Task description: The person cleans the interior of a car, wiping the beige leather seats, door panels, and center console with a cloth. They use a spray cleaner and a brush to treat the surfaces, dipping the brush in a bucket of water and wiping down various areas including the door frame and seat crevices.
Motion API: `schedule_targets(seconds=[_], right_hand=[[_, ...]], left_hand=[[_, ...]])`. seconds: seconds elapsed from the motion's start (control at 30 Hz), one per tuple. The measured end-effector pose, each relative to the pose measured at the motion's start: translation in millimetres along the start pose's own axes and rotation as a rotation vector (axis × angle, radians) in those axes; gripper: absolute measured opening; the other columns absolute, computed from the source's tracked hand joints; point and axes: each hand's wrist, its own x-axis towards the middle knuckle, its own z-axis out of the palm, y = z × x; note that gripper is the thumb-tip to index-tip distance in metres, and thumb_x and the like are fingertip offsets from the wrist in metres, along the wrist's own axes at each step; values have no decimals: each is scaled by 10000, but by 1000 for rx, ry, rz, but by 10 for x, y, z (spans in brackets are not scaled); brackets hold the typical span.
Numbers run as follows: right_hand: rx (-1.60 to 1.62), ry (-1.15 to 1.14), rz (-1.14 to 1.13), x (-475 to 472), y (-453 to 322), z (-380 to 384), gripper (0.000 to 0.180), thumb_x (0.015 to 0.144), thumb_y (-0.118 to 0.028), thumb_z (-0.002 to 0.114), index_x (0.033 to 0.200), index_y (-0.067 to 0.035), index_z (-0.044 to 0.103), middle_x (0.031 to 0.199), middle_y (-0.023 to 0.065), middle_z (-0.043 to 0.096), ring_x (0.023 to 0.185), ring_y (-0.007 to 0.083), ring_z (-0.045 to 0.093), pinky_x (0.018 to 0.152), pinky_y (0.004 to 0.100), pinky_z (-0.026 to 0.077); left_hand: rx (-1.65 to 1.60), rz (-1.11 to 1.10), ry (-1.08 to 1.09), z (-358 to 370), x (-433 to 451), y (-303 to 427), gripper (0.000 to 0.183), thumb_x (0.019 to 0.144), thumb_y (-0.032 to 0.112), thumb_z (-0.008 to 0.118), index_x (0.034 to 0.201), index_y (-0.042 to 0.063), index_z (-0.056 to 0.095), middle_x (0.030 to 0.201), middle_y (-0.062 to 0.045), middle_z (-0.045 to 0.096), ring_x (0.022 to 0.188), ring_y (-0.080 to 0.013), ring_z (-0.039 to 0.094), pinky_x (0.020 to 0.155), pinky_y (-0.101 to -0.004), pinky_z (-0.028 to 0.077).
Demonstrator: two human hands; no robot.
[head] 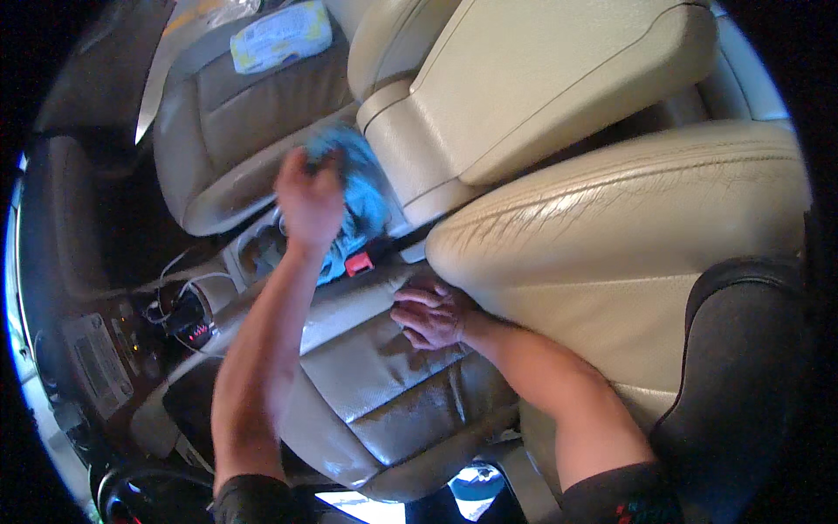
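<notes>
My left hand is blurred, with its fingers bent around part of a bunched blue cloth over the centre console. A dark patch between the fingers is too blurred to name. The cloth hangs down the console's near side, beside a red seat-belt buckle. My right hand rests knuckles-down on the leather seat cushion nearest me, close to the backrest. Its fingers are curled under, and nothing shows in them. The cushion looks shiny in places.
A beige leather armrest rises between the seats. The near backrest has a creased side bolster. On the far seat lies a soft pack bearing writing. White cables trail at the front of the console.
</notes>
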Motion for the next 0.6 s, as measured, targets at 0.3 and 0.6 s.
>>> schedule_targets(seconds=[0.3,0.6], right_hand=[[-59,-48,-35,-1,22,42,394,770,-408,676,1107,-209,634,1246,35,575,1271,194,441,988,420,392],[3,-10,-9,-18,8,5,372,759,-358,688,1068,-158,630,1220,60,577,1276,242,419,1020,443,388]], left_hand=[[-378,288,-74,713,253,1092,170,868,130,658,946,17,557,902,-179,534,831,-376,494,780,-429,422],[-68,612,-417,144,-377,786,228,885,62,623,1085,-46,608,1042,-191,611,1064,-411,577,993,-443,433]])
